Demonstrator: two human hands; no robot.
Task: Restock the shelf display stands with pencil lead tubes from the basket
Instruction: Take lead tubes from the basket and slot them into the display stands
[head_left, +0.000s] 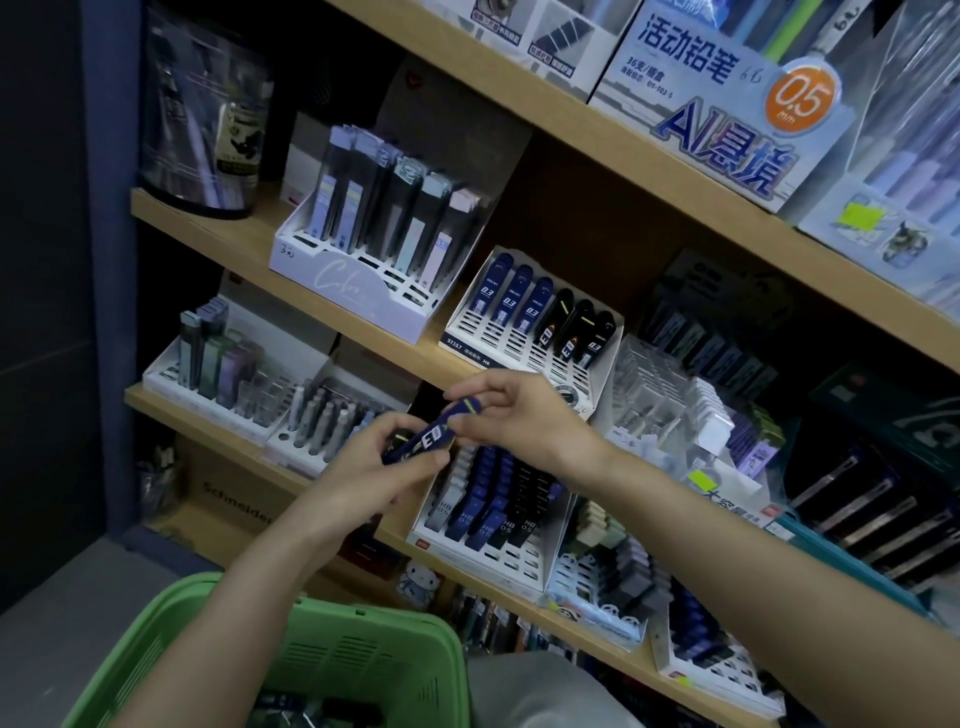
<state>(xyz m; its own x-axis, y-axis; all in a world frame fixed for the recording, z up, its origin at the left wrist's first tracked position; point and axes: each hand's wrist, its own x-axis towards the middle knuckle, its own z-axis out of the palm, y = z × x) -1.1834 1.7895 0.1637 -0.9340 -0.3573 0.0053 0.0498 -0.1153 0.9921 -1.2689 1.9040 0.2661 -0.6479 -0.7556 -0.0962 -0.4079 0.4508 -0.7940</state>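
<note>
My left hand (374, 467) grips a small bunch of dark blue pencil lead tubes (431, 434) marked 0.3, held in front of the shelves. My right hand (511, 415) pinches the upper end of the top tube. Just above them stands a white display stand (540, 358) holding three blue and three black tubes, with several free slots in its front rows. Below my hands another white stand (483, 561) holds blue, black and grey HB tubes. The green basket (218, 613) sits at the bottom left, with dark tubes dimly visible inside.
Wooden shelves (218, 218) run across the view. A white stand of tall lead cases (363, 291) is up left, more stands (208, 389) sit lower left, and a large pencil box (727, 114) is above. Eraser and lead displays crowd the right side.
</note>
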